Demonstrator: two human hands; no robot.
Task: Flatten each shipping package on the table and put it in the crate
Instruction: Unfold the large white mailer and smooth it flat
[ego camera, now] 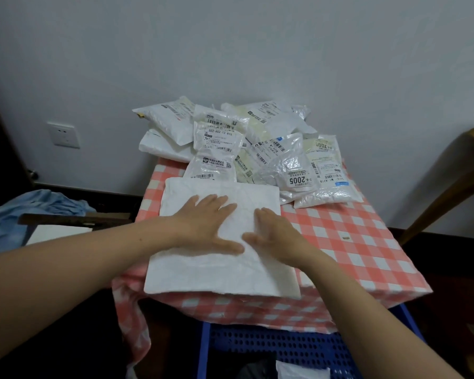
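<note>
Shipping packages (230, 140) lie heaped at the far end of the desk (353, 242), which I see from above under a red-and-white checked cloth that hangs over its near edge. They are white and silvery mailers with printed labels and barcodes, overlapping one another. One on the right of the heap reads 2005.

Below the desk's near edge sits the blue crate (271, 348), its perforated floor showing and its far part hidden by the overhanging cloth. A small white package (298, 372) lies in it at the bottom of my view, with something dark beside it that I cannot make out.

Nearest me on the desk is the large white package (219, 269), lying flat with its plain side up. Its near edge reaches the desk's front edge and its far edge touches the heap.

Both of my hands rest on it, palms down. The left hand (205, 222) presses its middle and the right hand (277, 239) presses just beside it, thumbs almost touching. The fingers (216, 201) are straight and spread, released rather than grasping anything.

Off to the left lies a crumpled blue cloth (25, 209), and a wooden chair (449, 181) stands at the right. A wall socket (63, 134) sits low on the wall at left. A tiny brown scrap (346, 237) lies on the cloth to the right of my hands.
</note>
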